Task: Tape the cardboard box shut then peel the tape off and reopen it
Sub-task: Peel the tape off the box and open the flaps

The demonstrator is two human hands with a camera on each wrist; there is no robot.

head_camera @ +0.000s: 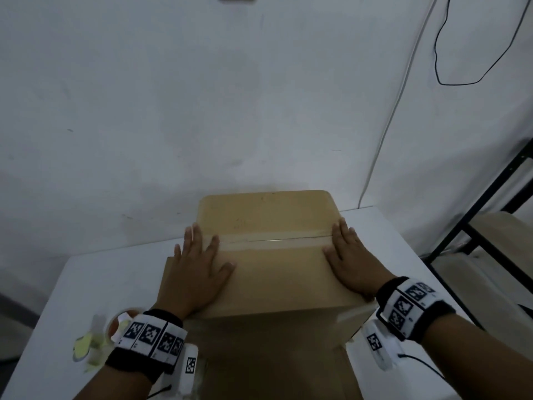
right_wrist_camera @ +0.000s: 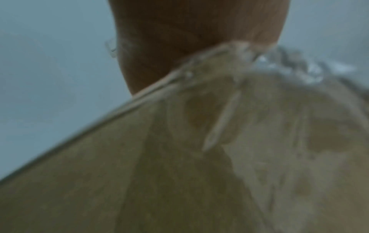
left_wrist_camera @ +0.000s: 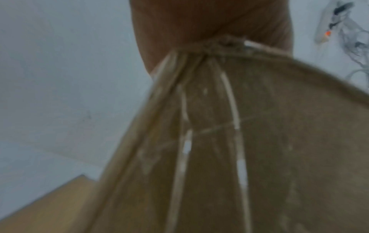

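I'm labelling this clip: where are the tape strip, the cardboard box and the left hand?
tape strip [head_camera: 274, 241], head view, middle of the strip over the seam.
cardboard box [head_camera: 265, 212], head view, far top flap.
left hand [head_camera: 196, 272], head view, back of the hand.

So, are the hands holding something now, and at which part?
Nothing is gripped. Both the left hand and the right hand lie flat on the box top, at the two ends of the tape.
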